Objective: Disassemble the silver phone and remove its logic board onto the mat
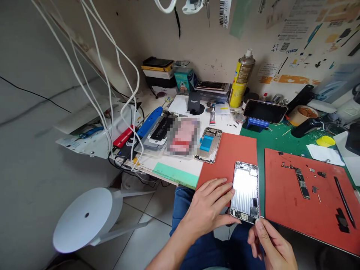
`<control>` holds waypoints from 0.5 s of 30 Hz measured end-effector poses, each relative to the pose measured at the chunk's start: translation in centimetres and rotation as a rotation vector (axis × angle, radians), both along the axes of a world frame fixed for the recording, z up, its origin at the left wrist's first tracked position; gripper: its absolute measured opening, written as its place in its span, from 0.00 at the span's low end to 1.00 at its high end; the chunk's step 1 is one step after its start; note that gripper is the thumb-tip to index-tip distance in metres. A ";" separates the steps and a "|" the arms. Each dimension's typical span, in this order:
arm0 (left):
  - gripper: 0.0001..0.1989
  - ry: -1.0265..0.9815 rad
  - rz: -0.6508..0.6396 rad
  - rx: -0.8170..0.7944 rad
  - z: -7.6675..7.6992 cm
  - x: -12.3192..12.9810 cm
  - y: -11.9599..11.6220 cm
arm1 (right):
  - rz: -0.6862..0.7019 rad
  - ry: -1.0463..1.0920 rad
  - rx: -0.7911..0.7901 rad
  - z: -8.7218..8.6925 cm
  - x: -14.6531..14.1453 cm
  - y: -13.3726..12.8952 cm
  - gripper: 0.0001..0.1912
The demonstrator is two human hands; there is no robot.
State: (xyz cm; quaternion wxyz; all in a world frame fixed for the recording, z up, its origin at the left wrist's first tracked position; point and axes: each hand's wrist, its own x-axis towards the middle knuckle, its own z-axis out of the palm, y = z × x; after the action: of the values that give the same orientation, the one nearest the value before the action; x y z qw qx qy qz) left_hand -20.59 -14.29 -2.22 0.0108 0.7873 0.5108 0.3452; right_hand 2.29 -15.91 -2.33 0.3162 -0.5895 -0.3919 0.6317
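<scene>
A phone housing, its bare metal inside shining under the light, lies face up at the front edge of a red mat. My left hand is at its left side, with fingertips on the long edge and the thumb by the bottom corner. At the lower right corner, the thumb and curled fingers of my right hand pinch the housing; anything small between those fingertips is hidden. Just beyond, on the left, rests another phone housing with a blue strip inside.
On the right red mat lie a logic board, small parts and black tweezers. A phone leans on a blue stand, near a yellow spray can. White cables hang at left above a stool.
</scene>
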 end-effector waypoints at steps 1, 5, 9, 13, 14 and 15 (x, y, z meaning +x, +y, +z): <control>0.36 -0.004 -0.004 0.002 0.0 0.0 0.0 | 0.003 0.008 0.004 -0.2 0.0 0.1 0.30; 0.34 -0.009 -0.013 0.003 -0.3 -0.2 0.1 | 0.069 0.047 0.039 -1.0 0.2 0.3 0.30; 0.36 -0.003 -0.023 0.004 -0.6 -0.3 0.2 | 0.093 0.007 0.093 -1.3 0.4 0.1 0.29; 0.35 0.001 -0.031 0.009 -0.5 -0.3 0.3 | 0.094 -0.051 0.166 -1.2 0.2 -0.2 0.27; 0.35 0.001 -0.032 0.010 -0.5 -0.4 0.3 | 0.091 -0.040 0.174 -1.1 0.1 -0.3 0.27; 0.35 -0.001 -0.031 0.009 -0.5 -0.4 0.3 | 0.089 -0.025 0.179 -1.0 0.1 -0.3 0.26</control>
State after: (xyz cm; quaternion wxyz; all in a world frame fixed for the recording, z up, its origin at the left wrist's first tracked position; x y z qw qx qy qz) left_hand -20.95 -13.97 -2.71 0.0129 0.7951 0.4969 0.3476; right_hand 2.35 -16.18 -3.34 0.3343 -0.5487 -0.4762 0.6003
